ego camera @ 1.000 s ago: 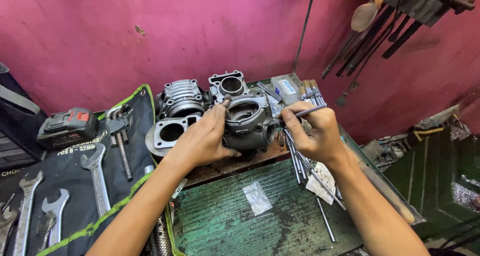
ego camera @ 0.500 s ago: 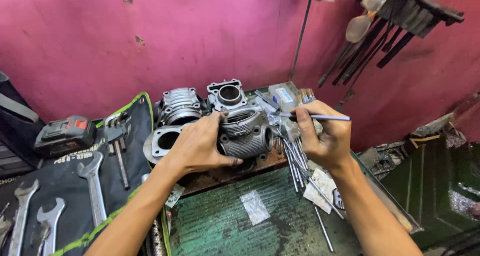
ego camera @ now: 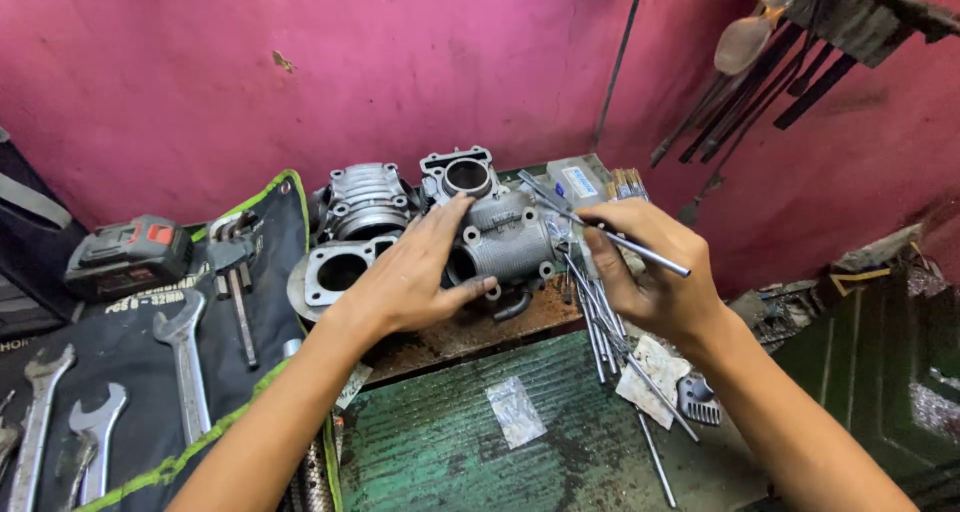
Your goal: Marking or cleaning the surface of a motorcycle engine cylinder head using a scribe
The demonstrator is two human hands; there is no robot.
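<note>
The left hand (ego camera: 415,277) hides part of the engine cylinder (ego camera: 505,237).

left hand (ego camera: 415,272) splayed flat, right hand (ego camera: 650,272) pinching, forearms outstretched

Workshop: wrenches (ego camera: 185,357), engine cylinders (ego camera: 365,202)

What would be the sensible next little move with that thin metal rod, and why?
Probably tip the rod's far end down toward a bolt hole in the grey engine cylinder. The right hand pinches the rod just above and beside the cylinder, while the left hand rests on the cylinder and steadies it. More rods lie on the bench beside it.
</note>
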